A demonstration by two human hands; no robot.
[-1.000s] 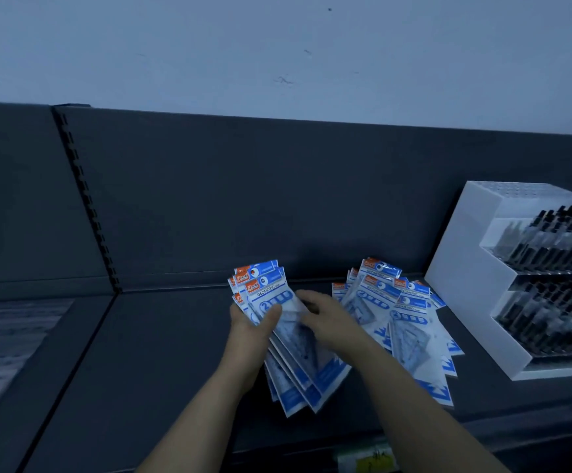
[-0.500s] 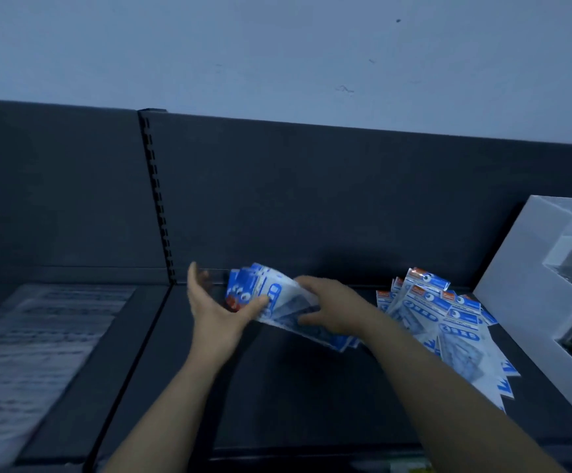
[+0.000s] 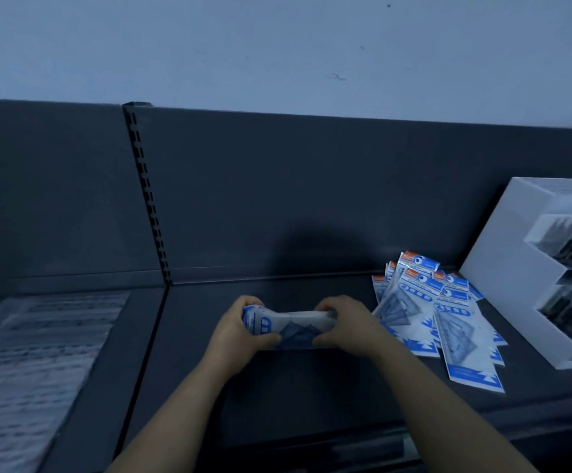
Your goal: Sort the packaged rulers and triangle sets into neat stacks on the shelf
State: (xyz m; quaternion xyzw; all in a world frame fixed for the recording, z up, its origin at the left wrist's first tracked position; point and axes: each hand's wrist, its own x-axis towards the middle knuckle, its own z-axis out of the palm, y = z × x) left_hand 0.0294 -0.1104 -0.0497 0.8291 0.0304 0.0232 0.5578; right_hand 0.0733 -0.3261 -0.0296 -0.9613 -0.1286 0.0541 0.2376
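Bundle (image 3: 291,327) of triangle-set pkgs, long axis left-right, clamped at each end by left hand (image 3: 235,332) & right hand (image 3: 349,326), loose pile (image 3: 448,315) to right on shelf (image 3: 312,397).

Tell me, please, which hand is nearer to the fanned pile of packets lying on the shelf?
Right. The right hand grips the right end of the held bundle, just beside the fanned pile; the left hand grips the other end, farther left.
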